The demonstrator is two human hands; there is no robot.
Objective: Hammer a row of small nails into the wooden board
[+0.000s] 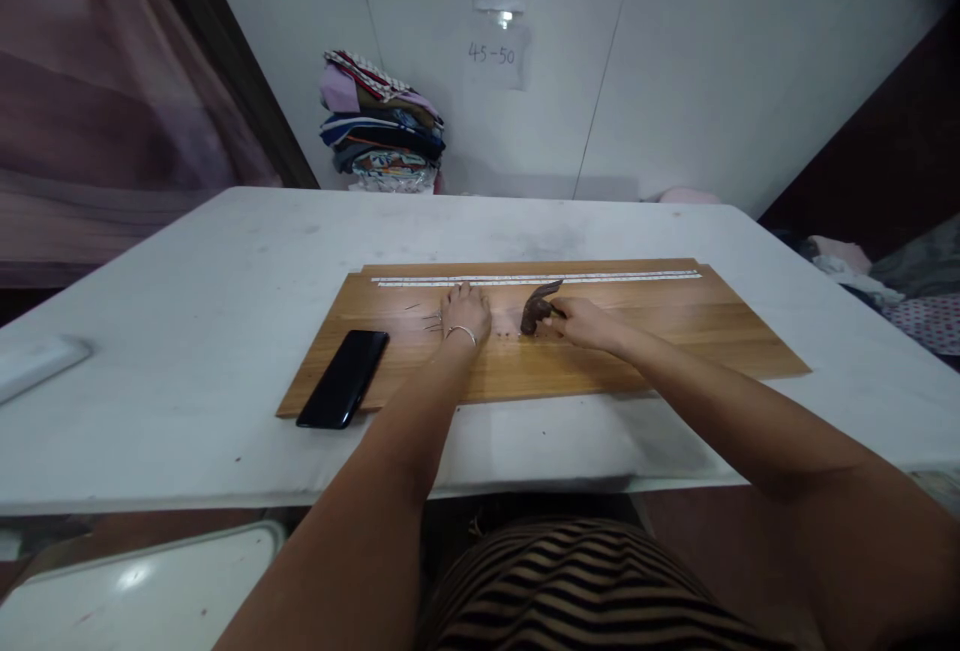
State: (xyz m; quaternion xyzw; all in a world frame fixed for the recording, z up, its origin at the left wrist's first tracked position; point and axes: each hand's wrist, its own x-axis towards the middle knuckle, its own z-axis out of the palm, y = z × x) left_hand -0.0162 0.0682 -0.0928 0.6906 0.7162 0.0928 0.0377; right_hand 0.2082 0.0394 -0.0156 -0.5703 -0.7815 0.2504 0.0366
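Observation:
My right hand (577,323) is wrapped round the handle of a claw hammer (535,311). The hammer's striking face points down at the wooden board (637,351), and its claw curves up and back. Left of the head, a short row of small nail heads (504,335) shows on the board. My left hand (466,311), a bracelet at its wrist, lies flat on the board with its fingers stretched forward. Several loose nails (432,322) lie just left of it. Two white measuring strips (600,277) run along the board's far edge.
A black phone (343,378) rests across the board's front left corner. The board lies on a white table (225,261). Folded cloths (384,126) are stacked at the far side, by a wall with paper notes (495,53). A white object (37,363) is at the left.

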